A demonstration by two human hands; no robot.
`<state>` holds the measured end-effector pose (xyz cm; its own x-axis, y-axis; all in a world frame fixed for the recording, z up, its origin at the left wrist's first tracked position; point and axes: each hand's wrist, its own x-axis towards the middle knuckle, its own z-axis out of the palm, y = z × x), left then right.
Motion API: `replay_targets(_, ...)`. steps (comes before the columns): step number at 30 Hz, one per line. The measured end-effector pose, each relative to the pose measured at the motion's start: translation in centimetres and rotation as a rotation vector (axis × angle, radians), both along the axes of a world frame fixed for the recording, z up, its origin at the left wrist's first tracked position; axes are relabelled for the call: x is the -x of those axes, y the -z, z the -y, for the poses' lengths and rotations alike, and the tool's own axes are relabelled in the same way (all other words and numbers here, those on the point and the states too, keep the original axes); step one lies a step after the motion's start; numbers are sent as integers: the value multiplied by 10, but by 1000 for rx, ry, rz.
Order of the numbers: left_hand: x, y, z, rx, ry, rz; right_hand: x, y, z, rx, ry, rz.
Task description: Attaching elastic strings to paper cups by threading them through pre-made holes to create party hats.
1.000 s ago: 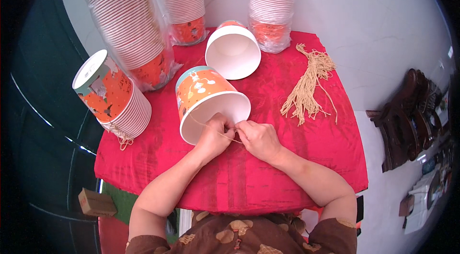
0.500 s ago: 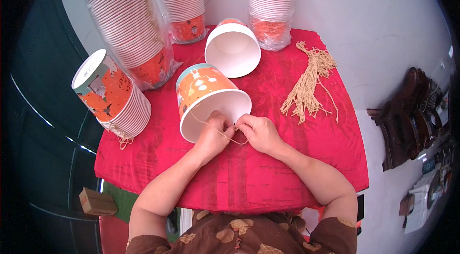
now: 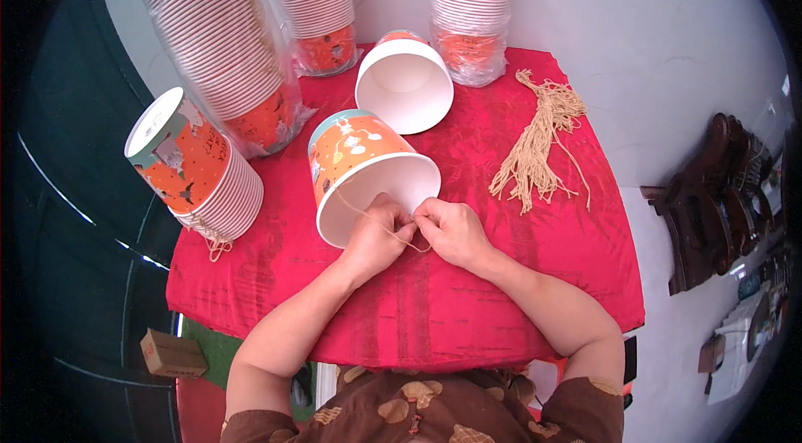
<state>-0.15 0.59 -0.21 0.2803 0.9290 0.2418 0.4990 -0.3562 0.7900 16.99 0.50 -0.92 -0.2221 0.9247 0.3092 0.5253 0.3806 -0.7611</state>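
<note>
An orange paper bucket (image 3: pixel 357 140) with a white inside and a green base band lies tilted on the red cloth, its mouth facing me. A thin beige string (image 3: pixel 399 239) runs from the bucket's left wall across my left hand and loops below my fingers. At the lower right of the rim, my left hand (image 3: pixel 378 236) reaches into the mouth, its fingers closed on the string. Close against it, my right hand (image 3: pixel 454 230) pinches at the same spot on the rim. The fingertips hide the string's end there.
A bundle of beige strings (image 3: pixel 543 138) lies at the right. Behind stands another open bucket (image 3: pixel 405 90). Plastic-wrapped bucket stacks (image 3: pixel 213 33) rise along the back. An upside-down nested stack (image 3: pixel 196 163) with strings stands at the left. Red cloth (image 3: pixel 551 276) covers the table.
My fingertips have drawn a little closer together at the rim, and the loop of string below them has shifted slightly. The bucket stays in place.
</note>
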Motion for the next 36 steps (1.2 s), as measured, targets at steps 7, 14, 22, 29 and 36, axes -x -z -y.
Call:
replay_targets(7, 1, 3, -3, -99, -34, -42, 1, 2, 3, -110, -5, -12)
replay_targets(14, 4, -4, -1, -58, -69, -78, -4, -1, 7, -225, -15, 94)
replay_targets(22, 5, -5, -1, -70, -87, -89, -6, -3, 9, -197, -10, 241)
replay_targets(29, 4, -2, -3, -94, -119, -111, -5, -5, 9, -173, -8, 272)
replay_targets(36, -2, -7, -3, -57, -153, -165, -8, -6, 9, -151, -30, 267)
